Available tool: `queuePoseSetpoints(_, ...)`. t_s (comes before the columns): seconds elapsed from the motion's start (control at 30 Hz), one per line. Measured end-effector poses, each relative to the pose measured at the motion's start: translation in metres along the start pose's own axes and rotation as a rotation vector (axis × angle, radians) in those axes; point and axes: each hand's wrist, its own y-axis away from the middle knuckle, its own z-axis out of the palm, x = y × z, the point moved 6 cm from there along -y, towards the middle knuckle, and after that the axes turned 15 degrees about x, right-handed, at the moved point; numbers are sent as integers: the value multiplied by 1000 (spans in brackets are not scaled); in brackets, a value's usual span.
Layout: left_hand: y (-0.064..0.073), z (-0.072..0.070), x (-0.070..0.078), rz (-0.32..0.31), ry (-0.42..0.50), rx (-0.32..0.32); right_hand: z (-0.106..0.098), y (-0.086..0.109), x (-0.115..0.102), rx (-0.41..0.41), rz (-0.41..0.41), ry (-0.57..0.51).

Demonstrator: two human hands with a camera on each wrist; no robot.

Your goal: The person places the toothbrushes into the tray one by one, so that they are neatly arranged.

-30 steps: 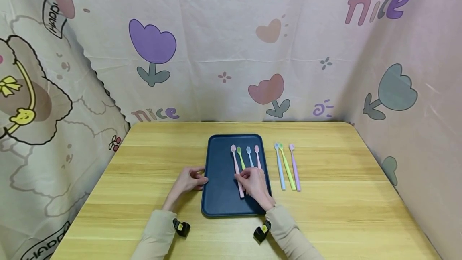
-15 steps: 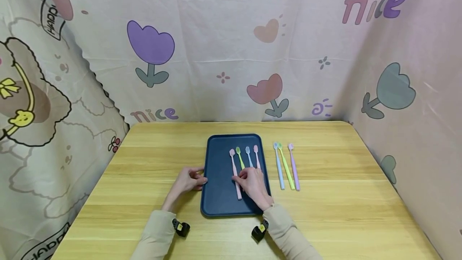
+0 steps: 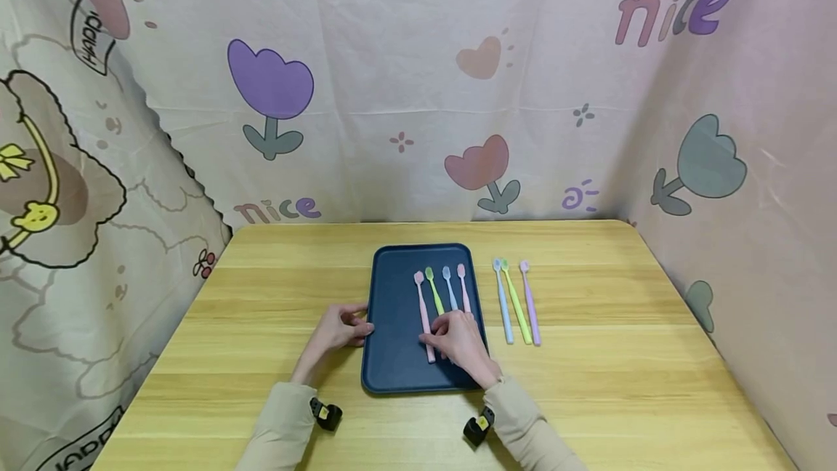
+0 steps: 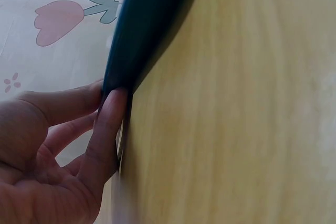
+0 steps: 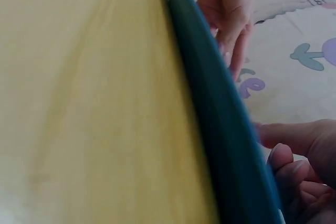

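the wooden table (image 3: 588,384) is being occupied at frame centre by the dark tray (image 3: 392,362). its left rim is being touched by the relaxed left hand (image 3: 340,329). the pink toothbrush (image 3: 421,307), lying in the tray, is being pinched by the right hand (image 3: 461,340).

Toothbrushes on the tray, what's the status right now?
Left hand steadies tray edge. Right hand fingers on pink toothbrush, leftmost of four. Three more on table, nothing blocking.
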Motion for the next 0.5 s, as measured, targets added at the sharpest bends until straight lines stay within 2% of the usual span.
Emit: queuePoseSetpoints(0.5, -1, -1, -2, -9, -20, 13, 0, -6, 0, 69, -24, 45)
